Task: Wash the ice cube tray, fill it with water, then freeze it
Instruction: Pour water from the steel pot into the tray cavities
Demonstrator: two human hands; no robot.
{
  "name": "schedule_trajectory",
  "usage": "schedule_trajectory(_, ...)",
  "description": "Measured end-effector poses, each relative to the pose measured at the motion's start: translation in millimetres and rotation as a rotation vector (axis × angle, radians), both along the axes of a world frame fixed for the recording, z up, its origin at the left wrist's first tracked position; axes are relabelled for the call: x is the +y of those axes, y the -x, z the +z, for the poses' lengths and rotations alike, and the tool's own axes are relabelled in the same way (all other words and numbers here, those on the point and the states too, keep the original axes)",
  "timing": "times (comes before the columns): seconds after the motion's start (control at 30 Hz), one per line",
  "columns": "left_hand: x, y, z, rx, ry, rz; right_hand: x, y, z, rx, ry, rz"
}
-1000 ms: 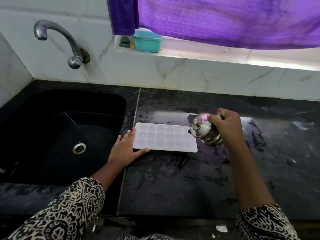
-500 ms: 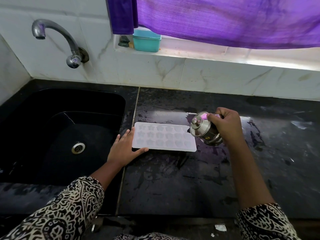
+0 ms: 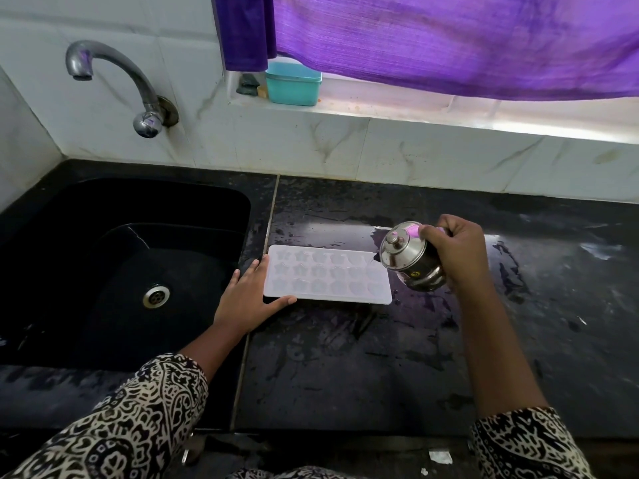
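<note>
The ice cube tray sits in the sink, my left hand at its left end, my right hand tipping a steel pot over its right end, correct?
No: the head view shows the ice cube tray on the black counter beside the sink, not in it. The left hand at its left end and right hand tipping the steel pot are right.
</note>
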State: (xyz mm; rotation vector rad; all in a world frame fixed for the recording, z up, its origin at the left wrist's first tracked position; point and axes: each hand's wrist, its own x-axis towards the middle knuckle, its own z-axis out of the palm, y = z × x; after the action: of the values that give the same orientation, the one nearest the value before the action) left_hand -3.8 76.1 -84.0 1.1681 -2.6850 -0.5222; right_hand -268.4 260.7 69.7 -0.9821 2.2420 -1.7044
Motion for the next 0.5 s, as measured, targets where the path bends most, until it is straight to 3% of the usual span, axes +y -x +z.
schedule_trajectory(0.2,0,0,0,-0.002,0.005,-0.001,7,4,-7,-0.155,0.056,-0.051)
schedule_trajectory(0.5,-1,1,-2,-0.009,0.006,-0.004,11,6,-14,-0.130,0.018,-0.072)
